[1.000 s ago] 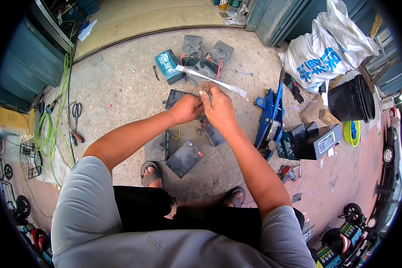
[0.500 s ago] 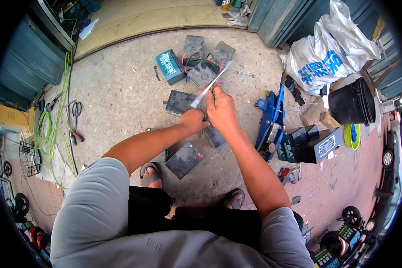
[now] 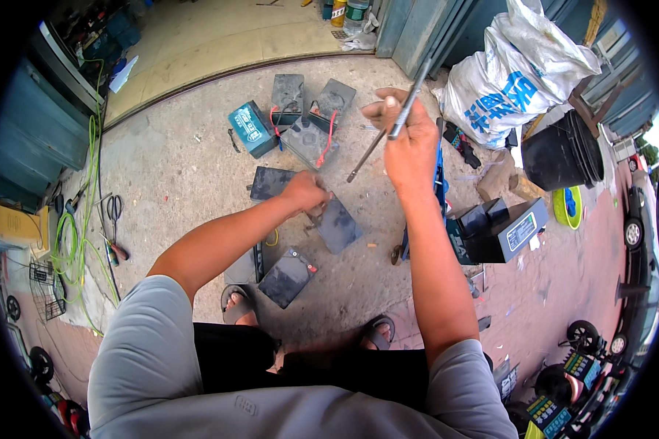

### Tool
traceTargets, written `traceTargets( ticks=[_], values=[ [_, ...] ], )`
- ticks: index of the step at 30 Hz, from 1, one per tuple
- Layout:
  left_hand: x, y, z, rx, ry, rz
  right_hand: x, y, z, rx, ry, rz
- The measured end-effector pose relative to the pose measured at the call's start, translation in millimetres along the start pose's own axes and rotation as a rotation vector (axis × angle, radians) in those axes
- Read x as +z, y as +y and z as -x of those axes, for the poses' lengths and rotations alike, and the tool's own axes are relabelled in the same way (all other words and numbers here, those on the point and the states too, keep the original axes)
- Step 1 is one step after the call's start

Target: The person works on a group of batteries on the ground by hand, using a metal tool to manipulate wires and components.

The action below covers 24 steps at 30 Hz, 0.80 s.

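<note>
Silver rod (image 3: 408, 107) at one o'clock, pinched by the fingers of the right hand (image 3: 412, 151); left hand (image 3: 306, 192) has curled fingers, grip unclear, a battery (image 3: 338, 230) at its five o'clock. Loose pinching could drop the rod, perhaps shorting the battery.

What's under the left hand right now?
One dark battery shows left of the left hand, and a second battery shows toward its lower right. Whatever lies directly beneath the palm is covered.
</note>
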State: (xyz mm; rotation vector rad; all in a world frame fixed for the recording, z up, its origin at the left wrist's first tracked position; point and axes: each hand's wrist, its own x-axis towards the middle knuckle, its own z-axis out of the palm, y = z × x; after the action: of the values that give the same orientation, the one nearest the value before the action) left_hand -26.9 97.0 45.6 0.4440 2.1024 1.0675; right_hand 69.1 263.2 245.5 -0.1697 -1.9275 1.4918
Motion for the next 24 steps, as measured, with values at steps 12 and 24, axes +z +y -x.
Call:
traceTargets(
  ticks=[12,24],
  values=[
    [-4.0,76.6,-27.0,0.237,-0.039,0.523,-40.2,14.5,-9.9,0.043,0.110,0.038],
    [-36.3,72.4,8.2,0.146,-0.035,0.470,-35.0,95.6,18.5,0.411,-0.065,0.181]
  ],
)
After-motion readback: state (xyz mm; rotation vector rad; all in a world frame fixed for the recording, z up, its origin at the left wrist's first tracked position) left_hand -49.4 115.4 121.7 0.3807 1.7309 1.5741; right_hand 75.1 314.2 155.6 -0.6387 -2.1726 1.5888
